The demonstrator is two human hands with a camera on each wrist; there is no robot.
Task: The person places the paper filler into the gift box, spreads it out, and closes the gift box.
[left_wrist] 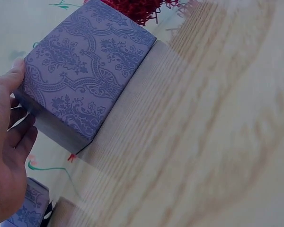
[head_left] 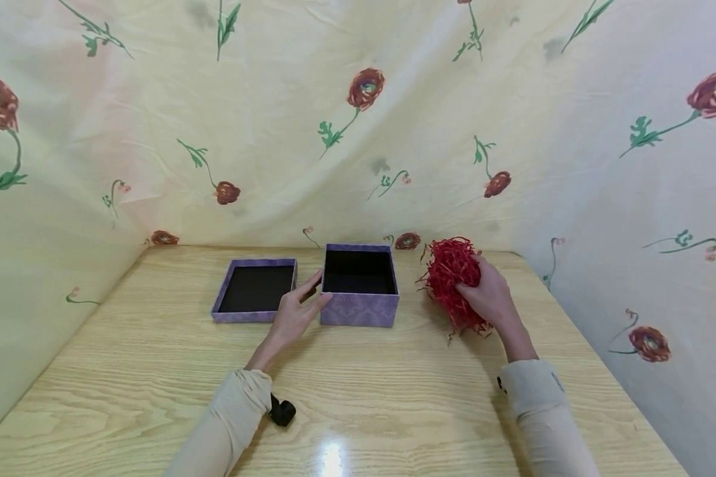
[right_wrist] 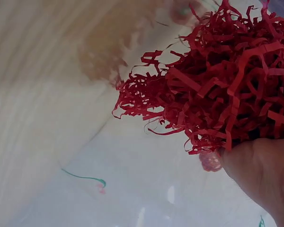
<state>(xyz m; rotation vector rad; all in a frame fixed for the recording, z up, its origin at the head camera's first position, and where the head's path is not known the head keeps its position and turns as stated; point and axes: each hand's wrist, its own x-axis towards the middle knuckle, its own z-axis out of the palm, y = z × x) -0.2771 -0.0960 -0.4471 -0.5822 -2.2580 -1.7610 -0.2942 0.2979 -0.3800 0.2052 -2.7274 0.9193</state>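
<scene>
A purple patterned box (head_left: 358,309) with a dark inside stands on the table, its top uncovered. My left hand (head_left: 294,317) is at its left front corner, thumb tip at the front rim and fingers along the left side. The left wrist view shows the box's damask-like front (left_wrist: 85,66) beside the thumb (left_wrist: 15,75). On the right, my right hand (head_left: 487,291) grips a bundle of red shredded paper (head_left: 451,271), with loose strands hanging below. In the right wrist view the shredded paper (right_wrist: 227,85) hides most of the fingers.
A shallow purple lid (head_left: 253,317), dark inside, lies left of the box with its hollow side up. The wooden table (head_left: 358,377) meets a flower-printed cloth (head_left: 274,132) at the back and sides. A black strap end (head_left: 282,412) hangs by the left sleeve.
</scene>
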